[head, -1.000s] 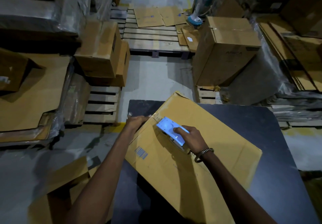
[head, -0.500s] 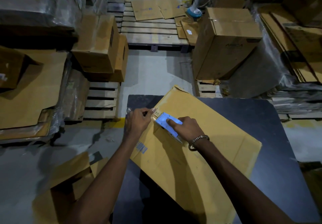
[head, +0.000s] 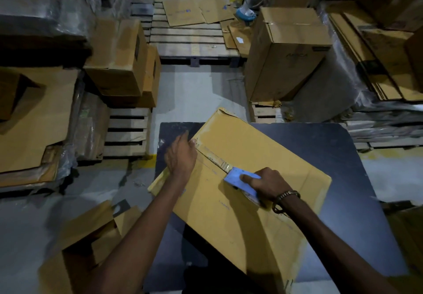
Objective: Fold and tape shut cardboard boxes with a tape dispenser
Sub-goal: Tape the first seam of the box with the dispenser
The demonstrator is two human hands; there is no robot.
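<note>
Overhead, from the head camera, a large yellow-brown cardboard box [head: 240,179] lies askew on a dark, round-cornered table [head: 320,151], its near end hanging past the table's front edge. The person's left hand [head: 180,154] presses down on the box's far-left edge with fingers spread flat, holding nothing. The right hand [head: 267,181], a beaded bracelet [head: 285,198] at its wrist, is wrapped around a light-blue plastic tape dispenser [head: 240,179], forefinger laid along its top; the dispenser sits on the middle seam of the box, at the near end of a glossy strip of clear tape [head: 212,156] that runs from the left hand along the seam. Beyond the table, a tall sealed brown carton [head: 286,53] stands on a wooden pallet [head: 263,113], and flattened cardboard sheets [head: 196,11] lie on a slatted pallet [head: 190,42] farther back.
</note>
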